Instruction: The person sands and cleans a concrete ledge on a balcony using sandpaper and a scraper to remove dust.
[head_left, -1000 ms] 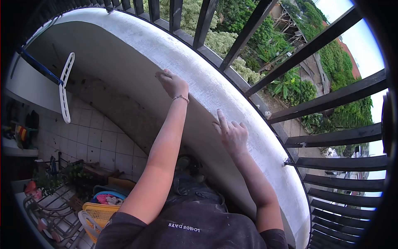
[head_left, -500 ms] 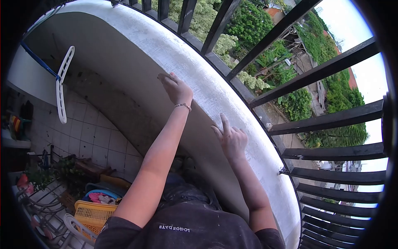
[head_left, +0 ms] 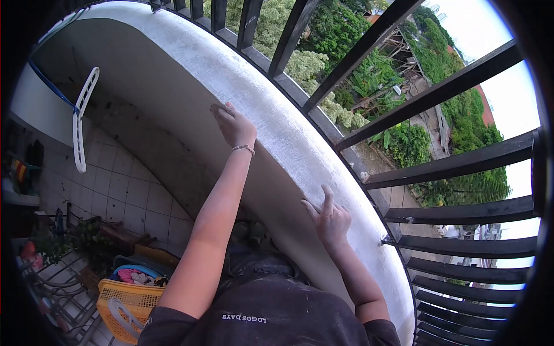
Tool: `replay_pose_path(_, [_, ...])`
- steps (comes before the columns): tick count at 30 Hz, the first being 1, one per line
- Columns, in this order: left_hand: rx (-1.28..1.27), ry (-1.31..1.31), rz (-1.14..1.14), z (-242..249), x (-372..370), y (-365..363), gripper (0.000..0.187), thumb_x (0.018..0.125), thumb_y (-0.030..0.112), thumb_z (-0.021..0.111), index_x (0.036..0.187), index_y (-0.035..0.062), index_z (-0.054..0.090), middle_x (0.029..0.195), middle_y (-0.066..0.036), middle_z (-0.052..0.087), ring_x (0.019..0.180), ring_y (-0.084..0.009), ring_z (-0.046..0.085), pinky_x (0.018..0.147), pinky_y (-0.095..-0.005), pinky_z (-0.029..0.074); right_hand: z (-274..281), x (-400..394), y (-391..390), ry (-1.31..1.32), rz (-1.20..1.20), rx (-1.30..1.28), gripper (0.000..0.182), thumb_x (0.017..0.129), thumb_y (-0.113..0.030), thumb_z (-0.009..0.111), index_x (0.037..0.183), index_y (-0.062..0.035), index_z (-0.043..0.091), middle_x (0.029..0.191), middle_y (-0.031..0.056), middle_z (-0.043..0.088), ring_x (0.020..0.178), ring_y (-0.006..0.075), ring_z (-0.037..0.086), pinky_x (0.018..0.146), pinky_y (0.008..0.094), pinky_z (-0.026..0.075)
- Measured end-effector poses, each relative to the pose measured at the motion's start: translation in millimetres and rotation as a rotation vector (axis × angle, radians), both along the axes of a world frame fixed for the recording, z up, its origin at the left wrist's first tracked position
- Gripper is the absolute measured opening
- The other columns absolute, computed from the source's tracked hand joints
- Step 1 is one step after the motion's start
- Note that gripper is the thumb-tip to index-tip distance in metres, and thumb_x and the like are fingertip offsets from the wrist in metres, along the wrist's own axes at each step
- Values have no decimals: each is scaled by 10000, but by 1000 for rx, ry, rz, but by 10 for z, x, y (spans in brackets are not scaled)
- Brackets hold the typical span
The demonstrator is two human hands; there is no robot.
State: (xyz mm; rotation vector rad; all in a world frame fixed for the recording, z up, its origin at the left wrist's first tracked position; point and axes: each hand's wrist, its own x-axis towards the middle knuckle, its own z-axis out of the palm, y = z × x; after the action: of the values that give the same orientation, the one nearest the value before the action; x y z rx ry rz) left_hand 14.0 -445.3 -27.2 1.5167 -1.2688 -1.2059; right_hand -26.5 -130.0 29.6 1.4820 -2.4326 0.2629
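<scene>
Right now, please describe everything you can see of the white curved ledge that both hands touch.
The white ledge is the broad top of a curved balcony wall. It looks like painted concrete or plaster, rough and greyish with dirt. Its inner face below is darker and stained. Black metal railing bars rise along its outer edge. The left hand rests near its inner edge, fingers curled. The right hand lies on it, fingers spread.

Home balcony: curved white wall [head_left: 277, 121] topped with black railing [head_left: 404, 109], tiled floor [head_left: 127, 190], laundry basket [head_left: 130, 297], garden greenery [head_left: 346, 52] beyond.
</scene>
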Motion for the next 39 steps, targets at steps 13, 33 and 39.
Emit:
replay_pose_path(13, [-36, -62, -39, -40, 58, -39, 690, 1114, 385, 224, 1542, -154, 179, 1628, -344, 184, 1536, -416, 205, 1277, -460, 197, -35, 29, -10, -33, -27, -2, 624, 871, -560, 741, 1231, -81, 567, 544, 26, 628, 507, 218, 671, 488, 327, 504])
replay_pose_path(33, [-111, -147, 4, -48, 29, -34, 667, 1110, 355, 271, 1542, -145, 182, 1601, -351, 234, 1481, -453, 308, 1221, -496, 313, -55, 130, 446, -80, -215, 32, 652, 859, -623, 707, 1228, -97, 594, 549, 10, 627, 543, 199, 679, 492, 350, 480])
replay_pose_path(39, [-108, -177, 8, 123, 42, -12, 621, 1107, 298, 298, 1515, -161, 207, 1555, -357, 281, 1407, -471, 408, 1135, -520, 425, 40, 72, -380, 48, -75, 152, 713, 856, -626, 700, 1296, -74, 596, 570, 2, 640, 554, 171, 671, 512, 321, 474])
